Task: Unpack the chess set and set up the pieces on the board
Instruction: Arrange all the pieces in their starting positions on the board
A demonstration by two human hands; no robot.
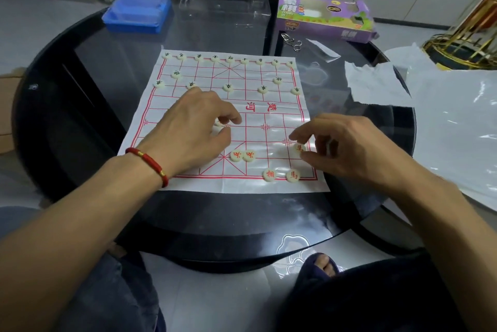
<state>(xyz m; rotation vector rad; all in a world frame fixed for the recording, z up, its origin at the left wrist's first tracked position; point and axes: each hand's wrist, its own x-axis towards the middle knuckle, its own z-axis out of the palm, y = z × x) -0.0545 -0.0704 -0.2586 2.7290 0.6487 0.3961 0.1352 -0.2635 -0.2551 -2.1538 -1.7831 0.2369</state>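
Board (271,127), a white sheet printed with a red grid, lies flat on the round dark glass table (88,68) and serves as the landmark. Along its far edge stands a full row of pale round pieces with dark characters (230,58), with two more rows of them just nearer. On its near half sit two red-marked pieces (242,155) side by side, touching, and two more (281,175) on the near edge line toward the right corner. Left hand (193,130), with a red bracelet (150,163) at the wrist, hovers over the board's left middle, fingers curled over a few pale pieces that are mostly hidden; whether it grips them cannot be told. Right hand (347,146) pinches one red-marked piece (299,148) between thumb and fingertips at the board's right edge. Beyond the board's far left corner rests a blue tray (135,13) with shallow compartments, its contents unclear. Directly beyond the far edge stands a clear plastic cover (224,7). Beyond the far right corner lies the purple chess box (322,17), its window showing nothing distinct inside. Crumpled white plastic wrap (441,116) spreads to the board's right.
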